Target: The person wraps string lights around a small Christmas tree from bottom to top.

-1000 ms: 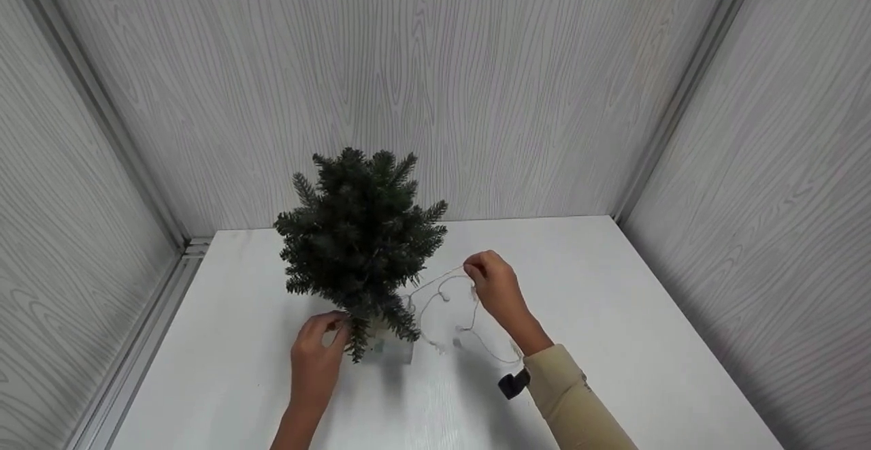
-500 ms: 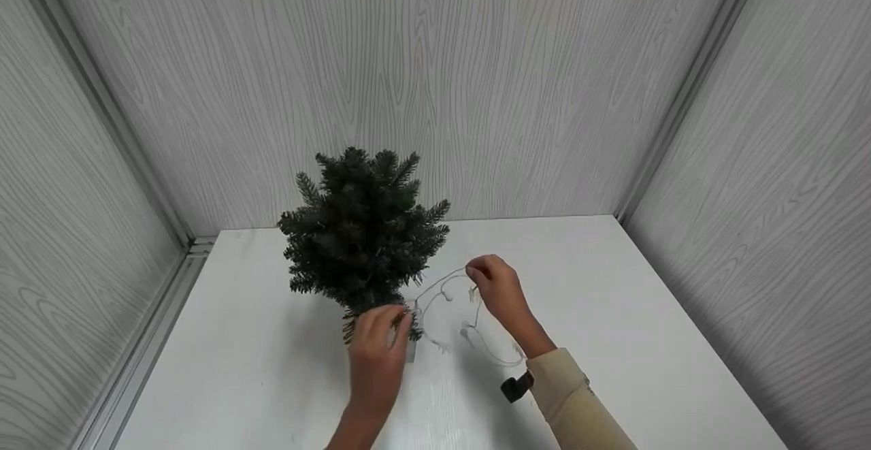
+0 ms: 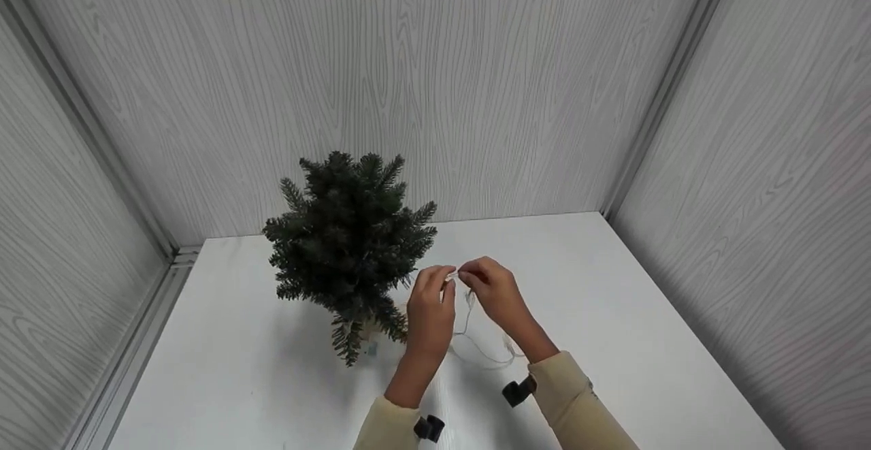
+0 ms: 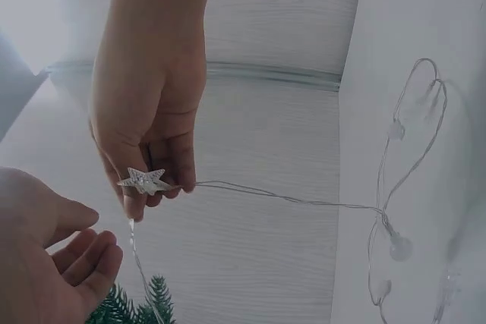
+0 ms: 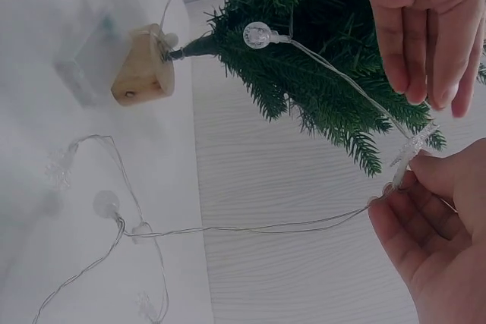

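My right hand (image 3: 500, 293) pinches a thin wire of string lights between thumb and fingers, right beside a clear star-shaped light (image 5: 414, 144). From the left, my left hand (image 3: 429, 307) reaches close to the right fingertips; its thumb and fingers are parted, with nothing gripped, in the left wrist view. A round clear bulb (image 5: 258, 34) hangs on the wire near the small green artificial Christmas tree (image 3: 350, 232). That tree stands left of both hands on a round wooden base (image 5: 144, 66). More string-light wire (image 4: 288, 199) runs from the right hand down to the tabletop.
Looped wire with another round bulb (image 5: 106, 204) lies on the white table (image 3: 612, 341) below the hands. A clear see-through block (image 5: 80, 73) is beside the wooden base. Wood-grain panels (image 3: 408, 82) enclose the table at the back and both sides.
My left hand has left the tree's low branches and moved right and up to the right hand's fingertips. The right hand keeps its pinch on the wire, nearly in place.
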The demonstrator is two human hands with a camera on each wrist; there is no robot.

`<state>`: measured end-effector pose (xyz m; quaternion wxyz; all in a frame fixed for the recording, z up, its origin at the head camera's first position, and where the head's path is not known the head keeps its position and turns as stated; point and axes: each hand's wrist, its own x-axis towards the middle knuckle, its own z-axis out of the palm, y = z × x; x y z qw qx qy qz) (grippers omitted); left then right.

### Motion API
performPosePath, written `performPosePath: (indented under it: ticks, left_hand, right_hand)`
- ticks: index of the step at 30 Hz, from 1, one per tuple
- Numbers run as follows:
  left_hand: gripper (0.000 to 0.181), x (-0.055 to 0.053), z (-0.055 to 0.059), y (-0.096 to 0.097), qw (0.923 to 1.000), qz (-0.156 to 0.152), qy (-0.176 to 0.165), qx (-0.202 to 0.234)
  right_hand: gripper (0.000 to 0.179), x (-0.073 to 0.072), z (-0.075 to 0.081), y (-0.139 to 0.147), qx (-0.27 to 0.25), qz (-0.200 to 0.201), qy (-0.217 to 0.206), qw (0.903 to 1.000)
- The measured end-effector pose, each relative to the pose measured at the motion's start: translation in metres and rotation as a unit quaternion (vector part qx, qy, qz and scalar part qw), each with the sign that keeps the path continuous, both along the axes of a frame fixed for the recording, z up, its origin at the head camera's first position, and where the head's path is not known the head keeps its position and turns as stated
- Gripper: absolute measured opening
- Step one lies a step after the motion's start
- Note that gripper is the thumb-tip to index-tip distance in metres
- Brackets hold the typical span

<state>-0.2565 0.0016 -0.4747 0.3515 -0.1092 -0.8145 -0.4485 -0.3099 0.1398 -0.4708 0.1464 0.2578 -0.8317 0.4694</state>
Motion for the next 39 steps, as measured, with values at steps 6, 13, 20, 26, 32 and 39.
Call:
performPosePath:
  ticks: [6, 13, 20, 26, 32, 39]
  left_hand:
    - [0.019, -0.008, 0.000, -0.001, 0.9979, -0.015, -0.063, -0.004]
    - [0.014, -0.012, -0.001, -0.002, 0.9975, -0.004, -0.071, 0.005]
    - [0.009, -0.014, 0.002, -0.003, 0.9984, 0.007, -0.055, 0.013]
    - [0.010, -0.015, 0.003, -0.006, 0.9981, -0.001, -0.049, 0.037]
    - [0.010, -0.015, 0.002, -0.007, 0.9968, -0.010, -0.057, 0.056]
    - [0.011, -0.013, 0.000, -0.008, 0.9962, -0.013, -0.050, 0.071]
  right_hand:
    - [0.010, 0.002, 0.005, 0.000, 0.011, 0.000, 0.024, 0.9996]
    - [0.011, 0.003, 0.006, -0.002, 0.007, 0.013, 0.021, 0.9997]
    - [0.020, 0.003, 0.003, 0.004, -0.020, 0.041, -0.057, 0.9973]
    - [0.025, 0.016, 0.017, 0.011, -0.048, 0.113, -0.156, 0.9802]
    - [0.020, 0.024, 0.022, 0.027, -0.022, 0.134, -0.177, 0.9749]
    - [0.016, 0.027, 0.022, 0.053, 0.011, 0.108, -0.175, 0.9786]
